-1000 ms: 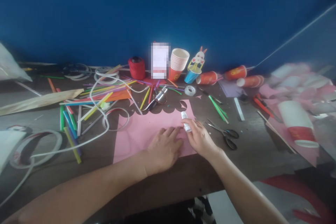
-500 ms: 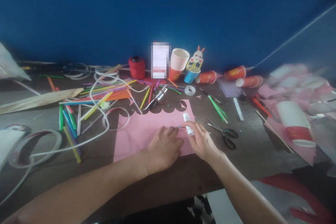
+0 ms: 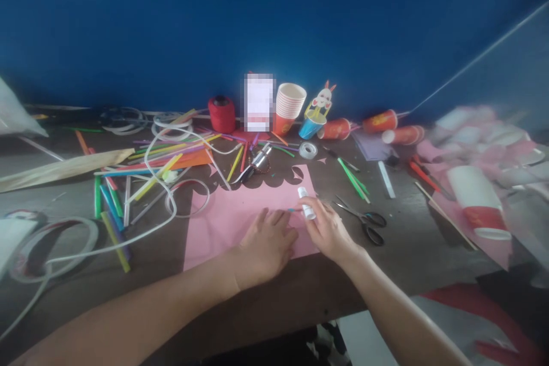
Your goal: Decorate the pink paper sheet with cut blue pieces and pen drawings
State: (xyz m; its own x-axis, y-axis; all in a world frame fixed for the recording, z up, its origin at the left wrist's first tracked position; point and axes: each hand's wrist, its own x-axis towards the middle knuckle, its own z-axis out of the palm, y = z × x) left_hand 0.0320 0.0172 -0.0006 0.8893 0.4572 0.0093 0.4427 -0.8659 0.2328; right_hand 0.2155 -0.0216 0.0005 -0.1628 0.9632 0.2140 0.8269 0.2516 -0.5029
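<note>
A pink paper sheet (image 3: 223,214) with a scalloped far edge lies on the dark table in front of me. My left hand (image 3: 268,240) rests palm down on it, fingers spread and slightly bent against the paper. Just beyond these fingertips a tiny blue bit (image 3: 290,210) shows, too small to name. To the right, my right hand (image 3: 330,226) is closed round a white glue stick (image 3: 306,206), which is tilted over the sheet's right side. The glue stick's lower end is close to the paper; I cannot tell whether they touch.
Black-handled scissors (image 3: 364,220) lie right of my right hand. Loose colored straws (image 3: 114,200) and a white cable (image 3: 141,231) cover the left. Behind the sheet stand a red thread spool (image 3: 222,115), stacked paper cups (image 3: 289,108) and a blue cup (image 3: 311,127). Paper scraps (image 3: 484,137) pile up right.
Both hands keep nearly the same place, with the left fingers spread a little more. The right hand still grips the glue stick. The whole view has shifted slightly.
</note>
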